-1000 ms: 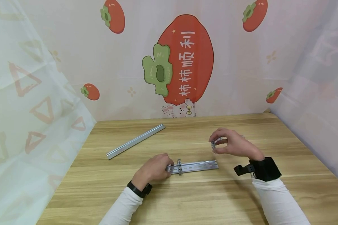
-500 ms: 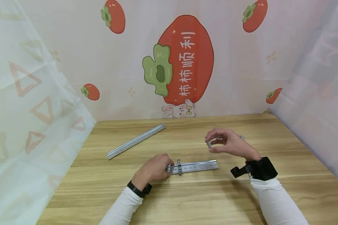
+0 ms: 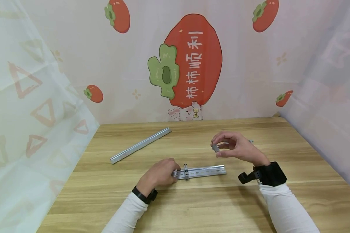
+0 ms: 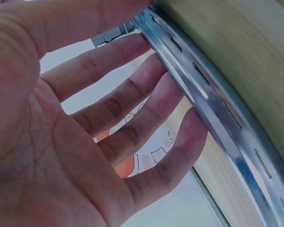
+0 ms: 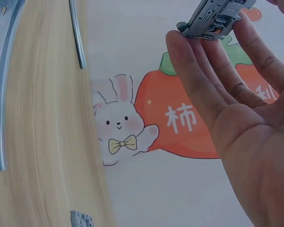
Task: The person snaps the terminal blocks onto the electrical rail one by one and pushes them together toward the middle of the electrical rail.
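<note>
In the head view my left hand (image 3: 160, 173) grips the left end of a slotted metal DIN rail (image 3: 208, 171) lying on the table. The left wrist view has its fingertips along one edge of the rail (image 4: 229, 142), with the thumb across the top. Clipped across that rail, just right of the left hand, is a narrow grey terminal block (image 3: 186, 172). Above and behind the rail's right end, my right hand (image 3: 240, 149) pinches another grey terminal block (image 3: 215, 148) between thumb and fingers. The right wrist view shows this block (image 5: 215, 19) tilted at the fingertips.
A second DIN rail (image 3: 140, 146) lies slantwise at the back left of the wooden table (image 3: 192, 207). Behind the right hand another small grey part (image 3: 251, 141) shows on the table. Printed curtains (image 3: 134, 74) stand at the back and both sides.
My right hand has shifted slightly left with the terminal block, which has turned in its fingers. The left hand and its rail stay in place.
</note>
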### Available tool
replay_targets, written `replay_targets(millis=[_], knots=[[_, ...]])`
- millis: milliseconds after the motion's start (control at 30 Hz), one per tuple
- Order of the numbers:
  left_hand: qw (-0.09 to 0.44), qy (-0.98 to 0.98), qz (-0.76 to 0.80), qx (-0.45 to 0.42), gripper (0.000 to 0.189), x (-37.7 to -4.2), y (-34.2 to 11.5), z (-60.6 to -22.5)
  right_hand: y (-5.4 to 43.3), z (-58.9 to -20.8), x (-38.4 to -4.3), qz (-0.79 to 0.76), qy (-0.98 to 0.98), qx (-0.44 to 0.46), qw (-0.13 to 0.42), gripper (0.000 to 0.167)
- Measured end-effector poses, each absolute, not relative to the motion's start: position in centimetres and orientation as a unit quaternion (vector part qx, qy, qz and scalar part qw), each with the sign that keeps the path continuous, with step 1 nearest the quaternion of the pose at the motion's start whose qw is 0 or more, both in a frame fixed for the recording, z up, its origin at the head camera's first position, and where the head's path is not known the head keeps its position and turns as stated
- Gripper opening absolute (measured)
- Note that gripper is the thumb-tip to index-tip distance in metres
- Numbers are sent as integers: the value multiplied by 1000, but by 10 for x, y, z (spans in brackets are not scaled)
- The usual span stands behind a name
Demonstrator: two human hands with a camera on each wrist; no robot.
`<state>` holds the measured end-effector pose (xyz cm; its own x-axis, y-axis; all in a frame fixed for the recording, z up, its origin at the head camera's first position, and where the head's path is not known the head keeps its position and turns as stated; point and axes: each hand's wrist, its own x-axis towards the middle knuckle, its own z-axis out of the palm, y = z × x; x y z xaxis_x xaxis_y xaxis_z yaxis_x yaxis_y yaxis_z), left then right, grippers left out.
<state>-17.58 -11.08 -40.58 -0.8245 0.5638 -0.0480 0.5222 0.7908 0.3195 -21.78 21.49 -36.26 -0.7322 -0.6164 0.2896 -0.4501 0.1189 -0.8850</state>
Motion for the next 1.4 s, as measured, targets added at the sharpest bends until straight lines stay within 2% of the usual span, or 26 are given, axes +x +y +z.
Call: replay_targets(millis=[1400], knots=[[69, 942, 149, 292, 17, -177, -110, -407, 208, -366, -217, -576, 731, -352, 99, 34]])
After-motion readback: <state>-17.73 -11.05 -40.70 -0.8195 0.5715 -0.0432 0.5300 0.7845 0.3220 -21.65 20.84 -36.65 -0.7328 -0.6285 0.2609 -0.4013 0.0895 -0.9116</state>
